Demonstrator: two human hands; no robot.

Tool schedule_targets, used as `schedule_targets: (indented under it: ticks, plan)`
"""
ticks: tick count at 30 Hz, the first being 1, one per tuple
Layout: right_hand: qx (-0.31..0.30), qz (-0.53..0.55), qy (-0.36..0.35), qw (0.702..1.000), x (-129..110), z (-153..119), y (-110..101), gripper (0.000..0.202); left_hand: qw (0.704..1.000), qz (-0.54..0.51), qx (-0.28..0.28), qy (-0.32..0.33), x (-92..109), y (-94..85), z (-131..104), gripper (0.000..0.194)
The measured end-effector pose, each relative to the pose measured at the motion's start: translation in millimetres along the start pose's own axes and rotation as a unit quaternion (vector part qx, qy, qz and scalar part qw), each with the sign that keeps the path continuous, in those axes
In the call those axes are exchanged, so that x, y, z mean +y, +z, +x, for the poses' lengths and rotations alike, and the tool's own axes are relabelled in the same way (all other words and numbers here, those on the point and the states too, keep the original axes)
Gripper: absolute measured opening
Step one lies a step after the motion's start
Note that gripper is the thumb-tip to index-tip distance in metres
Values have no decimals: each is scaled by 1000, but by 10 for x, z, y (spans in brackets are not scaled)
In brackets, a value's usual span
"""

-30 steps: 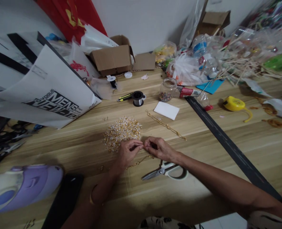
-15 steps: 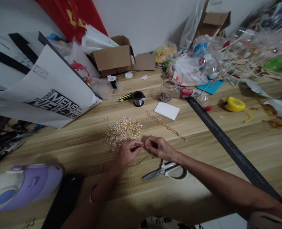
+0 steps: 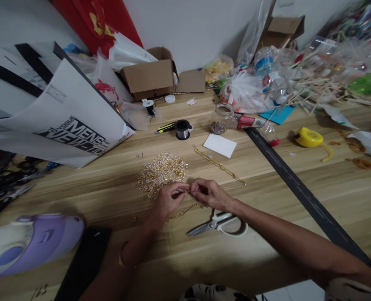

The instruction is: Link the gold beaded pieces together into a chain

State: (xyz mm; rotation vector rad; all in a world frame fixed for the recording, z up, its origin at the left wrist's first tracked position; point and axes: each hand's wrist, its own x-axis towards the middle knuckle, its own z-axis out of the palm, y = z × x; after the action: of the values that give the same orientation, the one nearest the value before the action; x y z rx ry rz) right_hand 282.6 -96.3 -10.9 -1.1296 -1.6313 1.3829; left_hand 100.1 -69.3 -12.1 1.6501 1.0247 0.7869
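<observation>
My left hand [image 3: 170,201] is pinched at the right edge of a pile of gold and silver pieces [image 3: 160,173]. Its fingertips almost meet those of my right hand [image 3: 209,195], also closed in a pinch. What lies between the fingertips is too small to name. Just below the hands a gold chain [image 3: 183,212] rests on the wooden table [image 3: 119,188]. Scissors with pale handles [image 3: 218,223] lie open under my right wrist. Another gold chain [image 3: 219,166] stretches across the wood above my right hand, below a white card [image 3: 219,145].
Behind stand a wire spool [image 3: 182,130], a jar of beads [image 3: 221,119] and a cardboard box [image 3: 149,77]. A yellow tape measure [image 3: 309,137] and a black strip [image 3: 301,192] lie right. At left are a white bag [image 3: 69,113] and a purple object [image 3: 47,240].
Both hands keep nearly the same place and pinch. The whole view has shifted very slightly.
</observation>
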Motion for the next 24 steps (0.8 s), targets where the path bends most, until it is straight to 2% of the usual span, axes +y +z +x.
schedule_targets:
  ticks: [7, 17, 24]
  plan:
    - [0, 1, 1, 1000, -37, 2, -6, 7, 1000, -2, -9, -11, -5, -17, 7, 21]
    - [5, 17, 5, 1000, 8, 1, -4, 10, 993, -75, -80, -38, 73, -71, 29, 23]
    - [5, 13, 5, 1000, 5, -8, 2, 9, 993, -39, -108, -18, 84, -108, 38, 26]
